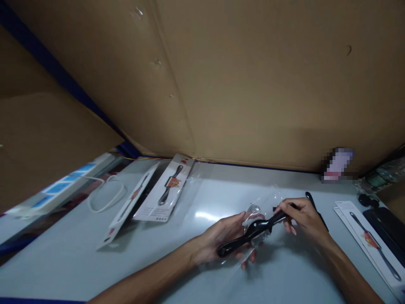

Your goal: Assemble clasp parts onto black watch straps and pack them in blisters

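Your left hand [226,238] lies palm up just above the table [177,261]. Its fingers are curled around the thick lower end of the black tool [253,233], and the crumpled clear bag [254,210] is caught between your fingertips and the tool's middle. Your right hand [303,216] has thumb and fingers pinched together on the tool's thin upper end. The tool slants between the two hands, low over the near middle of the table. The step looks like working tool and bag together, and I'd judge the bag to be the fussy part. Hold the handle steady with the left and let only the right make the fine moves. Draw the film flat before sliding anything, since creased plastic is likely to snag on the tool's head. Mind that end: whether it carries a blade cannot be told here. A printed card [165,191] lies well to your left beside a white cable [106,198], and another card [368,238] lies at your right, both well apart from your hands.
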`<state>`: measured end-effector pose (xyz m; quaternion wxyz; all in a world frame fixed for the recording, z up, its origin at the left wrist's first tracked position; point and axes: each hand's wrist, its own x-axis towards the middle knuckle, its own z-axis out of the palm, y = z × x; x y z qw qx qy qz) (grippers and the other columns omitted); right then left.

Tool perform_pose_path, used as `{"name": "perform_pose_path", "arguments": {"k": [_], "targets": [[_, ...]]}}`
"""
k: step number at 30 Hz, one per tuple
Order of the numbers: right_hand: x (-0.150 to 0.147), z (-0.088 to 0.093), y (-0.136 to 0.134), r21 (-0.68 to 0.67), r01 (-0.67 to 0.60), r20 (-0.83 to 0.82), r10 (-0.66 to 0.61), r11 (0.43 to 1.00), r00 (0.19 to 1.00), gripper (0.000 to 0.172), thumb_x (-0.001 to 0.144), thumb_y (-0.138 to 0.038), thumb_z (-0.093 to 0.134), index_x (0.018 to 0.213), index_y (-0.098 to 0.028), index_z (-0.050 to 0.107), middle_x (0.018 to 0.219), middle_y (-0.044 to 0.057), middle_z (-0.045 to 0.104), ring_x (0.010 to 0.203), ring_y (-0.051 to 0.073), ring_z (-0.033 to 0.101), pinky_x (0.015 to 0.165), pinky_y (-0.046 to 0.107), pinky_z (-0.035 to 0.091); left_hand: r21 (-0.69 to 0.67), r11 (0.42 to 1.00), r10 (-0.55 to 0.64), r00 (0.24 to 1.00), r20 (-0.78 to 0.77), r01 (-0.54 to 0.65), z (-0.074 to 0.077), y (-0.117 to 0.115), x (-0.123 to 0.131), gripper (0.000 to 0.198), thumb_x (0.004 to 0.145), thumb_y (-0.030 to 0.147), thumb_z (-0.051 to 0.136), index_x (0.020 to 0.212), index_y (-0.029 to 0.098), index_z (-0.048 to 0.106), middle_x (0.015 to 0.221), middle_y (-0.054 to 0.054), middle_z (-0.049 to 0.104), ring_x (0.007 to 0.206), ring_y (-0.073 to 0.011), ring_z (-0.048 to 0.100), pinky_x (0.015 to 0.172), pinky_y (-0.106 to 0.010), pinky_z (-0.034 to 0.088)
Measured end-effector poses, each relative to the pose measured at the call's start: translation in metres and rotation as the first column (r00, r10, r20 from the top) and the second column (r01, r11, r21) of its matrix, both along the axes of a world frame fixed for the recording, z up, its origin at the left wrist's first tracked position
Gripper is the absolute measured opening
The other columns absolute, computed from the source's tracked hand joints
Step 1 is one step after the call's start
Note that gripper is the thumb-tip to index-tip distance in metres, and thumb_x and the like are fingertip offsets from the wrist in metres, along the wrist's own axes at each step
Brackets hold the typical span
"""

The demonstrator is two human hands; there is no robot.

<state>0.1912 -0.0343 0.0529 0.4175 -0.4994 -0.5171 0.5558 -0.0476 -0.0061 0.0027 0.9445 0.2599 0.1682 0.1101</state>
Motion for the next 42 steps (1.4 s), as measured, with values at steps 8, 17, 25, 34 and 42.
{"name": "perform_pose_path", "arguments": {"k": [8, 17, 25, 34, 42], "targets": [[0.008, 0.006, 0.007, -0.095, 0.246, -0.126, -0.257, 0.965, 0.958, 0.045, 0.077, -0.062, 0.073, 0.083, -0.019, 0.063, 0.041, -0.006, 0.051, 0.029, 0.006, 0.035, 0.029, 0.016, 0.025, 0.046, 0.999, 0.025, 0.999, -0.046, -0.023, 0.001, -0.002, -0.002, 0.070, 0.092, 0.071, 0.045, 0.143, 0.024, 0.040, 0.102, -0.012, 0.067, 0.079, -0.0266, 0.070, 0.062, -0.035, 0.053], [0.004, -0.001, 0.002, 0.033, 0.138, -0.128, -0.133, 0.990, 0.983, 0.040, 0.076, -0.052, 0.080, 0.073, -0.014, 0.068, 0.056, 0.002, 0.064, 0.043, 0.012, 0.056, 0.036, 0.019, 0.041, 0.027, 1.000, 0.002, 1.000, -0.018, -0.002, -0.004, -0.001, -0.001, 0.066, 0.091, 0.071, 0.046, 0.131, 0.020, 0.049, 0.100, -0.012, 0.067, 0.078, -0.0264, 0.070, 0.062, -0.035, 0.052], [0.008, 0.012, -0.020, 0.423, 0.607, -0.117, -0.624, 0.673, 0.773, 0.030, 0.088, -0.044, 0.072, 0.089, -0.014, 0.073, 0.053, -0.001, 0.061, 0.042, 0.013, 0.054, 0.037, 0.022, 0.041, 0.021, 0.979, 0.201, 0.980, -0.002, -0.201, -0.001, -0.001, 0.004, 0.056, 0.097, 0.061, 0.042, 0.138, 0.022, 0.042, 0.101, -0.012, 0.067, 0.081, -0.0279, 0.071, 0.068, -0.039, 0.052], [-0.041, 0.005, -0.041, 0.846, -0.491, 0.520, -0.528, 0.209, 0.672, 0.025, 0.099, -0.014, 0.048, 0.102, -0.012, 0.074, 0.059, 0.001, 0.063, 0.050, 0.013, 0.056, 0.049, 0.027, 0.043, -0.098, 0.953, 0.295, 0.953, 0.075, -0.287, -0.003, -0.008, 0.008, 0.050, 0.099, 0.052, 0.049, 0.142, 0.029, 0.041, 0.094, -0.006, 0.066, 0.076, -0.0210, 0.070, 0.067, -0.030, 0.050], [-0.082, -0.016, -0.045, 0.778, -0.588, 0.614, -0.466, 0.221, 0.637, 0.026, 0.095, -0.025, 0.055, 0.107, -0.008, 0.071, 0.071, 0.006, 0.068, 0.067, 0.020, 0.061, 0.066, 0.033, 0.053, -0.277, 0.931, 0.248, 0.969, -0.003, -0.239, -0.002, -0.016, 0.008, 0.055, 0.095, 0.052, 0.056, 0.137, 0.016, 0.055, 0.089, -0.007, 0.069, 0.069, -0.0158, 0.067, 0.056, -0.020, 0.047]]}}
